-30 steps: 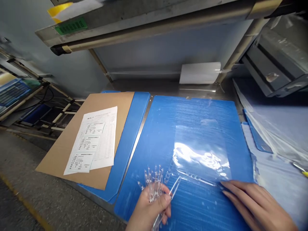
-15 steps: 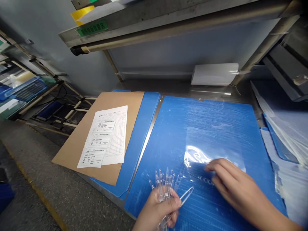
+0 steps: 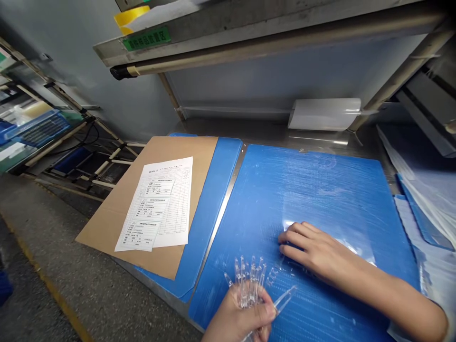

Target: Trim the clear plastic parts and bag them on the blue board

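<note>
Clear plastic pieces (image 3: pixel 252 273) bunched in the left grip (image 3: pixel 245 313), fingers wrapped around them, thumb across the front; several narrow tips poke up past the fingers, and one slants out to the right of the thumb. Bunch is held over the near part of a blue board (image 3: pixel 285 180). Right grip (image 3: pixel 313 249) is palm down, right of and a bit beyond the left one, fingers slightly bent over a clear sheet (image 3: pixel 356 247); from where I stand, can't tell if it's pinching anything. Sheet lies flat on the board, partly hidden under that grip. Left of and beyond the left grip: brown cardboard (image 3: pixel 107 225) with printed papers (image 3: pixel 174 209). Well beyond both grips, white roll (image 3: pixel 326 114) at the tabletop's (image 3: pixel 228 127) back.
</note>
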{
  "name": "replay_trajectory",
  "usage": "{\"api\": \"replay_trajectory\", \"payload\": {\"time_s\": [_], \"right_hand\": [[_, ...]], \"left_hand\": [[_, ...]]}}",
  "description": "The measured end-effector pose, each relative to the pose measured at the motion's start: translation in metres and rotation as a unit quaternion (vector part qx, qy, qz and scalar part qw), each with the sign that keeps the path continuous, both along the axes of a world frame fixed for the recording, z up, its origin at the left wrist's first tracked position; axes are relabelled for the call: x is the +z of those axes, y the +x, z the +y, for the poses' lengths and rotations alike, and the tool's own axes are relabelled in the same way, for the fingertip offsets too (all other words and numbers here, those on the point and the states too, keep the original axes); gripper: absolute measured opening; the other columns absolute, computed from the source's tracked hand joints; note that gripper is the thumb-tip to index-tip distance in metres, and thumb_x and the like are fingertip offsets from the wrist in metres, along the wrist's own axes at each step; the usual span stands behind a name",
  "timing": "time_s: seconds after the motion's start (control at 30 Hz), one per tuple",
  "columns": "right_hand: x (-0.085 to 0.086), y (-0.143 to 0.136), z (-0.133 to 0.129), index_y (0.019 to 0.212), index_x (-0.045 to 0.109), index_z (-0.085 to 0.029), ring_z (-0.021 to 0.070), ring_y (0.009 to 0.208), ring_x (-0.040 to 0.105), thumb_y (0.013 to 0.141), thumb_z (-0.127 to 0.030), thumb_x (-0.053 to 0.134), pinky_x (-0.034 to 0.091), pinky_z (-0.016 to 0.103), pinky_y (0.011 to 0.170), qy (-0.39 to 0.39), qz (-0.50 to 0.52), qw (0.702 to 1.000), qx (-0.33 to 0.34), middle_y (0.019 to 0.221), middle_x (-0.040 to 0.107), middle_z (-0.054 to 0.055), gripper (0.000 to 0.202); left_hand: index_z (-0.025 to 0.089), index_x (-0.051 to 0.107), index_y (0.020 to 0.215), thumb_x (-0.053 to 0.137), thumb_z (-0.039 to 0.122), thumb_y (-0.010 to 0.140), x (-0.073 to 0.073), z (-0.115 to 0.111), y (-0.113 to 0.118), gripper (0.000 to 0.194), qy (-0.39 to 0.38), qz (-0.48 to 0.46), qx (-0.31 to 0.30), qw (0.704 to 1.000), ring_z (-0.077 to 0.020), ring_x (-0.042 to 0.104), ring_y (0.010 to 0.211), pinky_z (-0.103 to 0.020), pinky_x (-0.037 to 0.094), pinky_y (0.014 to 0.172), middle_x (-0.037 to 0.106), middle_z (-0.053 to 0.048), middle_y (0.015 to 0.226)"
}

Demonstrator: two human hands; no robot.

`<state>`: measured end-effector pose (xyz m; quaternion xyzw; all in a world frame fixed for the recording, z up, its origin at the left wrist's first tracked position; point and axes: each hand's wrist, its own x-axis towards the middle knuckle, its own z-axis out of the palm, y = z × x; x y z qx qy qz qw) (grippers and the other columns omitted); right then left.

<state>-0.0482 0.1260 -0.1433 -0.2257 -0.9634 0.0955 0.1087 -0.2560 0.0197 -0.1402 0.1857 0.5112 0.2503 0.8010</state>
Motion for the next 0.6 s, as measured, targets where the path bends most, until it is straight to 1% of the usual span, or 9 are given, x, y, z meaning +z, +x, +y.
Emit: {"api": "replay_trajectory", "payload": {"time_s": [0.07,0.13,0.23,0.3,0.47,0.53,0.6], "right_hand": [[0.004,-0.003,-0.002,0.087,0.062,-0.015,0.021,0.083,0.049,0.098,-0.013,0.03,0.042,0.036,0.07,0.016,0.014,1.0,0.013,0.097,0.063,0.009,0.034],[0.006,-0.005,-0.003,0.09,0.062,-0.013,0.0207,0.083,0.049,0.097,-0.011,0.029,0.041,0.036,0.071,0.02,0.035,0.999,0.01,0.097,0.064,0.009,0.034],[0.005,-0.004,-0.003,0.105,0.061,-0.013,0.0219,0.086,0.049,0.098,-0.013,0.031,0.042,0.038,0.073,-0.028,0.031,0.999,-0.011,0.099,0.063,0.009,0.031],[0.003,-0.003,0.0,0.109,0.061,-0.017,0.0225,0.087,0.049,0.097,-0.015,0.033,0.043,0.038,0.073,-0.067,0.014,0.997,-0.017,0.098,0.062,0.009,0.03],[0.0,-0.002,0.004,0.094,0.064,-0.02,0.0191,0.08,0.05,0.095,-0.018,0.041,0.043,0.033,0.069,-0.108,0.019,0.994,-0.01,0.092,0.06,0.006,0.024],[0.0,-0.004,0.003,0.09,0.064,-0.019,0.0192,0.079,0.05,0.095,-0.017,0.04,0.042,0.033,0.069,-0.111,0.031,0.993,-0.014,0.09,0.061,0.006,0.025],[0.002,-0.005,0.001,0.09,0.062,-0.017,0.0201,0.08,0.05,0.096,-0.016,0.037,0.042,0.035,0.069,-0.106,0.048,0.993,-0.025,0.089,0.061,0.008,0.027]], "left_hand": [[0.017,0.051,0.075,0.077,0.062,0.051,0.002,-0.002,-0.003,0.056,0.012,0.004,0.005,1.0,-0.0047,0.04,0.039,-0.018,0.028,0.043,0.049,0.008,0.042],[0.017,0.052,0.075,0.077,0.062,0.052,0.004,-0.003,-0.007,0.056,0.026,0.004,0.007,1.0,-0.0042,0.04,0.04,-0.017,0.028,0.045,0.049,0.007,0.043],[0.017,0.052,0.074,0.077,0.062,0.054,0.003,-0.002,-0.012,0.055,0.033,0.008,0.009,0.999,-0.0041,0.04,0.039,-0.017,0.027,0.043,0.049,0.008,0.043],[0.018,0.051,0.076,0.076,0.061,0.056,0.001,0.0,-0.013,0.054,0.031,0.013,0.012,0.999,-0.004,0.039,0.038,-0.016,0.027,0.042,0.049,0.008,0.041],[0.018,0.05,0.077,0.075,0.057,0.061,-0.002,0.006,-0.012,0.049,0.042,0.006,0.02,0.999,-0.0033,0.035,0.035,-0.016,0.026,0.039,0.048,0.009,0.041],[0.018,0.05,0.076,0.075,0.056,0.062,-0.002,0.007,-0.013,0.048,0.044,0.003,0.022,0.999,-0.0032,0.035,0.035,-0.016,0.026,0.039,0.048,0.009,0.041],[0.018,0.05,0.075,0.075,0.055,0.062,-0.001,0.004,-0.015,0.047,0.047,-0.005,0.028,0.998,-0.003,0.034,0.035,-0.015,0.026,0.039,0.046,0.009,0.04]]}}
